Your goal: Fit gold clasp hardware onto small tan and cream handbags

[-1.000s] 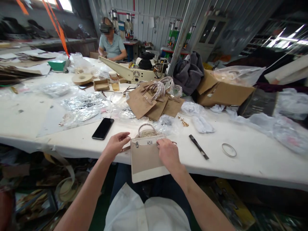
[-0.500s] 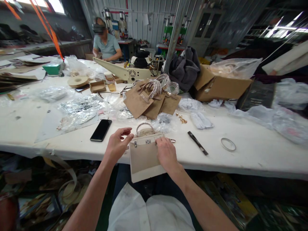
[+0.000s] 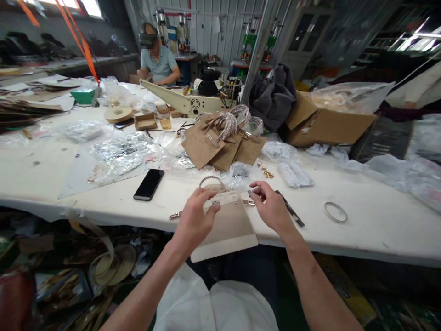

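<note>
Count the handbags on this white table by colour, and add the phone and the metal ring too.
Small beige-and-cream leather handbag: 1
Brown leather handbags with plastic-wrapped handles: 3
Flat black smartphone: 1
Thin silver metal ring: 1
Total: 6

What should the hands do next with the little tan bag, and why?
Probably the right hand should draw the thin metal-tipped strap end it pinches across toward the small silver clasp. The left hand grips the small tan handbag at its flap beside that clasp, steadying it on the white table edge, and the opposite strap end sticks out loose.
</note>
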A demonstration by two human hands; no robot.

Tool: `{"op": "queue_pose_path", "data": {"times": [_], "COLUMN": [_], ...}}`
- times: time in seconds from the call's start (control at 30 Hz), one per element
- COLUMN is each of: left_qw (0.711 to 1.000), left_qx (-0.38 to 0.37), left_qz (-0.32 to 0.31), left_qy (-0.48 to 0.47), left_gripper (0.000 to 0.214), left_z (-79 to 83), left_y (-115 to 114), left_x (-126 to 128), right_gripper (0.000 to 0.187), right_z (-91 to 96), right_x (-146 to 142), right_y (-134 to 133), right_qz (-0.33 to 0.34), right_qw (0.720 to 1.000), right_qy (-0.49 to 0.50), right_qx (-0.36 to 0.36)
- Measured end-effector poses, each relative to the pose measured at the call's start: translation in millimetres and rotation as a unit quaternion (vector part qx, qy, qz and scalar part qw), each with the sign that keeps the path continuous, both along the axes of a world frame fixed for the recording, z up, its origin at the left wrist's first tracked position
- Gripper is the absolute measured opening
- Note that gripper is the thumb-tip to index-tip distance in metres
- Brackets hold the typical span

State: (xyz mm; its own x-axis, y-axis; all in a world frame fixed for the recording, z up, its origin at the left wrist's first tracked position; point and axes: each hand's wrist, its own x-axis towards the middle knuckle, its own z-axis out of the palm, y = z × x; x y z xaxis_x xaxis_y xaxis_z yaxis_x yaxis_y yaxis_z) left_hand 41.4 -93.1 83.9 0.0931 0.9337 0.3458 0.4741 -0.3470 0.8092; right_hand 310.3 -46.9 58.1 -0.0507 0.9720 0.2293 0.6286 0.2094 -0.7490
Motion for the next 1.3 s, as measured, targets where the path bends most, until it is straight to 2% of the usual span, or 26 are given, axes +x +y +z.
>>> {"op": "queue_pose_path", "data": {"times": [0.13, 0.27, 0.43, 0.53, 0.63, 0.83, 1.07, 1.3], "left_qw": [0.997, 0.995, 0.989, 0.983, 0.984, 0.989, 0.986, 0.987], "left_qx": [-0.034, -0.023, 0.006, -0.009, -0.013, -0.019, -0.048, -0.085], "left_qz": [-0.063, -0.061, -0.047, -0.015, -0.005, 0.026, 0.016, 0.007], "left_qy": [0.039, 0.071, 0.141, 0.184, 0.176, 0.147, 0.159, 0.136], "left_gripper": [0.027, 0.032, 0.046, 0.046, 0.041, 0.038, 0.037, 0.039], "left_z": [-21.9, -40.9, -58.9, -71.9, -81.4, -78.9, -70.7, -67.1], "left_y": [2.6, 25.9, 50.6, 56.5, 59.2, 55.4, 50.0, 49.9], "left_x": [31.0, 47.5, 63.1, 69.0, 70.8, 68.4, 66.5, 65.8], "right_gripper": [0.020, 0.025, 0.047, 0.044, 0.032, 0.017, 0.023, 0.024], "right_z": [-8.7, -15.6, -19.4, -21.7, -22.1, -20.8, -32.1, -40.0], "right_x": [17.9, 20.4, 13.3, 8.8, 6.1, -0.8, -6.5, -6.6], "right_y": [7.7, 7.9, 16.8, 25.0, 31.2, 35.3, 34.3, 36.8], "right_qz": [0.055, 0.149, 0.245, 0.280, 0.298, 0.309, 0.287, 0.283], "right_qw": [0.998, 0.988, 0.957, 0.941, 0.928, 0.922, 0.938, 0.940], "right_qy": [0.018, -0.001, -0.111, -0.153, -0.186, -0.203, -0.163, -0.139], "right_qx": [0.026, 0.045, 0.104, 0.110, 0.124, 0.118, 0.106, 0.129]}}
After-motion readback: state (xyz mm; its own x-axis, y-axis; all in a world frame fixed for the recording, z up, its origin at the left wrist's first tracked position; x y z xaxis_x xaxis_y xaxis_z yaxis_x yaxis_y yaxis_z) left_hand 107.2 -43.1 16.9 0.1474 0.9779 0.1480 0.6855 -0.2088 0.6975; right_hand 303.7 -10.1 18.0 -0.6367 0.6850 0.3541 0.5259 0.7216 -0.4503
